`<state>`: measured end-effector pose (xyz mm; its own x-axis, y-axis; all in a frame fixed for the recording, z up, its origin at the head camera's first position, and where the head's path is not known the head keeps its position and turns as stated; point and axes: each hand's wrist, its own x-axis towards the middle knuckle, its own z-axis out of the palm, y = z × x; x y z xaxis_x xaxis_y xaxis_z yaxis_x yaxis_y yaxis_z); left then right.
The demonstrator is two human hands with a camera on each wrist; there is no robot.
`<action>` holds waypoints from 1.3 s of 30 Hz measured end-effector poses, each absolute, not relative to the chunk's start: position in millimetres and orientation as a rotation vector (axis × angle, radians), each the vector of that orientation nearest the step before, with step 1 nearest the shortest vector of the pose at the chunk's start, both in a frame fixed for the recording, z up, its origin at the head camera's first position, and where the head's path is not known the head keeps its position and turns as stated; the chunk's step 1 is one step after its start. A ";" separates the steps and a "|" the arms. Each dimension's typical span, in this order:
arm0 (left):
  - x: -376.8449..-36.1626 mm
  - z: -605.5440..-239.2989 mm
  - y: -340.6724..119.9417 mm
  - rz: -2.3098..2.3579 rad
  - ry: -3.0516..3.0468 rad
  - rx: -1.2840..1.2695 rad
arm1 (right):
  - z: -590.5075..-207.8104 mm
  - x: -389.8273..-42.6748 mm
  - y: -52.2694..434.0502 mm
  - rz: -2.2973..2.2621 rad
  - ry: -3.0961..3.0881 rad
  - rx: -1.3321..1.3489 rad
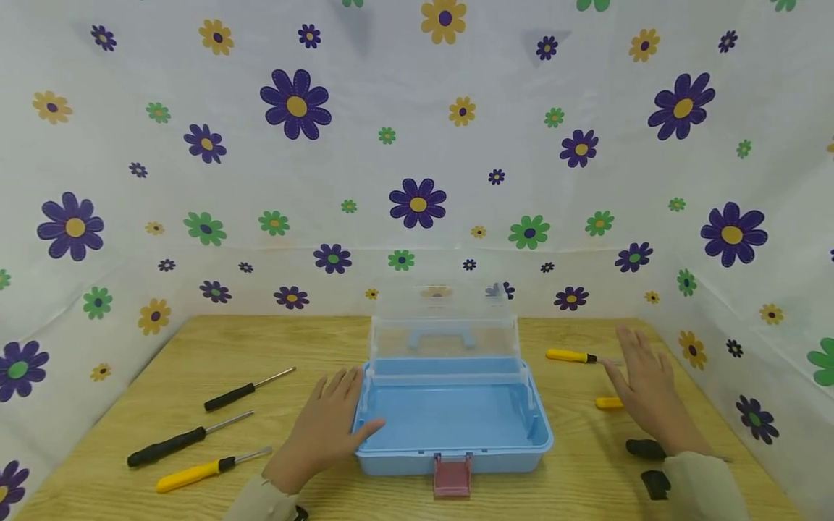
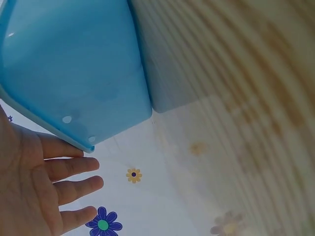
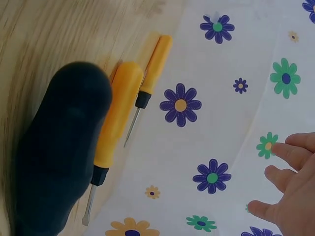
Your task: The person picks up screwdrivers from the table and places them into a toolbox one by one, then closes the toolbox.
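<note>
A light blue toolbox (image 1: 449, 416) stands on the table with its clear lid (image 1: 446, 336) raised and its pink latch (image 1: 452, 474) hanging down at the front. My left hand (image 1: 329, 423) lies at the box's left rim, fingers straight and thumb over the edge; the left wrist view shows the fingers along the blue wall (image 2: 78, 73). My right hand (image 1: 648, 387) hovers above the right side of the table with fingers spread, holding nothing. Beneath and beside it lie yellow-handled screwdrivers (image 1: 568, 355) and a black-handled screwdriver (image 3: 64, 142).
Left of the box lie two black-handled screwdrivers (image 1: 229, 397) and a yellow-handled one (image 1: 189, 476). Another black handle (image 1: 655, 484) shows beside the right sleeve. A flower-printed white sheet (image 1: 417, 145) hangs behind and along both sides of the wooden table (image 1: 287, 340).
</note>
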<state>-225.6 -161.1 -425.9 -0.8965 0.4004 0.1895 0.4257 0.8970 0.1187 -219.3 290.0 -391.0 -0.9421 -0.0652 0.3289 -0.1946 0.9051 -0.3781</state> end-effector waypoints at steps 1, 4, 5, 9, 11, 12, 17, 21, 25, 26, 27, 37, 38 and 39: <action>-224.9 -425.2 -161.1 -0.236 -2.898 -0.637 | -391.0 -219.1 291.0 0.589 -2.757 0.192; -223.2 -423.8 -161.7 -0.225 -2.887 -0.636 | -390.9 -218.8 293.6 0.576 -2.751 0.191; -222.5 -423.5 -161.8 -0.220 -2.882 -0.634 | -391.0 -218.7 294.6 0.570 -2.755 0.187; -220.0 -423.4 -161.9 -0.212 -2.848 -0.631 | -390.9 -217.8 297.7 0.553 -2.771 0.174; -218.7 -423.4 -161.3 -0.214 -2.829 -0.634 | -390.8 -217.1 299.1 0.557 -2.775 0.167; -218.4 -423.5 -160.9 -0.211 -2.824 -0.634 | -390.8 -216.9 299.8 0.560 -2.773 0.167; -217.6 -424.5 -159.9 -0.192 -2.836 -0.635 | -391.5 -216.0 302.8 0.565 -2.763 0.169; -217.7 -424.5 -159.5 -0.197 -2.853 -0.645 | -392.2 -215.8 304.4 0.560 -2.768 0.165; -217.5 -422.5 -160.1 -0.218 -2.885 -0.662 | -393.2 -216.9 306.8 0.561 -2.788 0.162; -217.5 -422.0 -160.4 -0.219 -2.897 -0.663 | -393.6 -217.5 307.8 0.560 -2.792 0.166; -217.6 -421.4 -160.8 -0.219 -2.906 -0.666 | -394.1 -218.2 308.7 0.554 -2.795 0.172; -219.5 -417.0 -165.5 -0.120 -2.929 -0.712 | -400.3 -222.8 325.0 0.484 -2.815 0.254; -219.4 -416.5 -165.7 -0.112 -2.928 -0.718 | -401.3 -222.9 326.9 0.485 -2.819 0.265; -219.4 -416.3 -165.9 -0.106 -2.928 -0.722 | -402.4 -223.1 328.6 0.484 -2.838 0.268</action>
<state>-219.4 -165.9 -416.3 -0.8783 0.4579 0.1371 0.4667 0.8836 0.0384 -223.1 328.6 -402.4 -0.9520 -0.1377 0.2733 -0.2205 0.9279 -0.3008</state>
